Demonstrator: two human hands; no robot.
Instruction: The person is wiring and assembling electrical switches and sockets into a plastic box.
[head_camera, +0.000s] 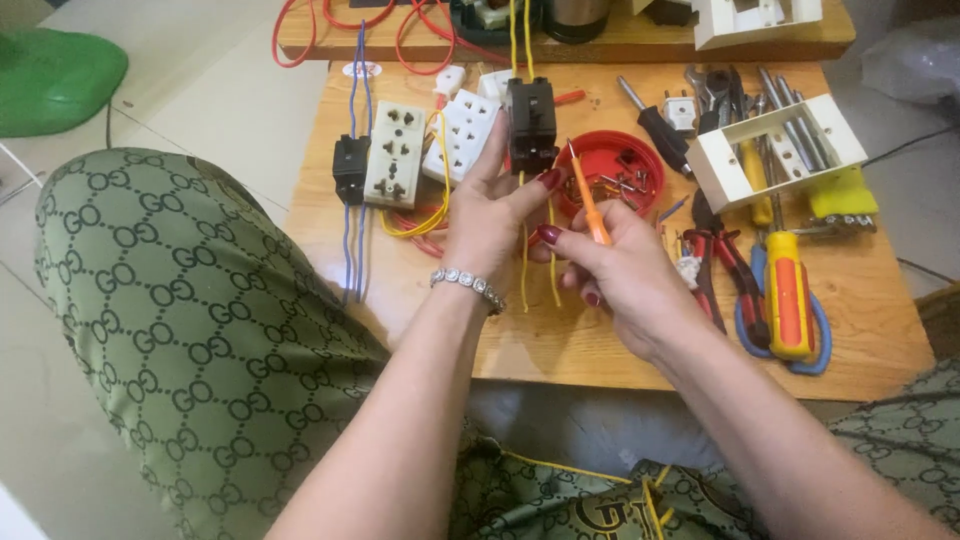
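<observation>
At frame centre, the left hand (490, 215) is gripping a wired black switch module (531, 125) while the right hand (625, 275) is pinching an orange screwdriver (590, 205) just beside it; wiring looks unfinished.

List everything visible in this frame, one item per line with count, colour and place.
Black electrical module: one, black, yellow wires attached, held above the table centre.
Thin orange screwdriver: one, orange, tip near the module.
Round red plastic lid: one, red, holding screws, behind the hands.
White socket plates: two, white, table left.
Small black block: one, black, left of the plates.
White rectangular frame: one, white, table right.
Large orange-handled screwdriver: one, orange and yellow, right.
Red-handled pliers: one, red and black, right.
Wooden table: one, light brown.
Silver bracelet: one, left wrist.
Left hand: grips the module.
Right hand: grips the thin screwdriver.
</observation>
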